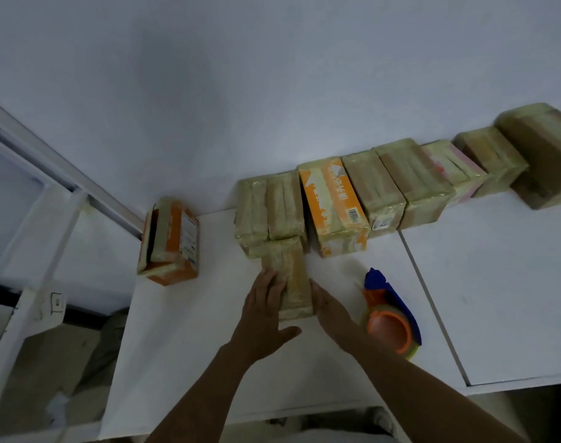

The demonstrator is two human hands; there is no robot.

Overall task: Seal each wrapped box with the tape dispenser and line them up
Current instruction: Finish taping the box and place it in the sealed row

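Note:
A small brown taped box (293,276) lies on the white table (189,346), its far end against the row of wrapped boxes. My left hand (266,314) lies flat with straight fingers against the box's left side. My right hand (328,306) presses straight fingers against its right side. The blue and orange tape dispenser (389,318) lies on the table just right of my right hand, held by neither hand. Several wrapped boxes (381,187) stand side by side along the wall, among them an orange and white one (331,203).
An orange box (170,241) stands apart at the table's left far corner. A seam (432,302) divides this table from a second white surface on the right. A white window frame (49,193) lies left, with the floor below it.

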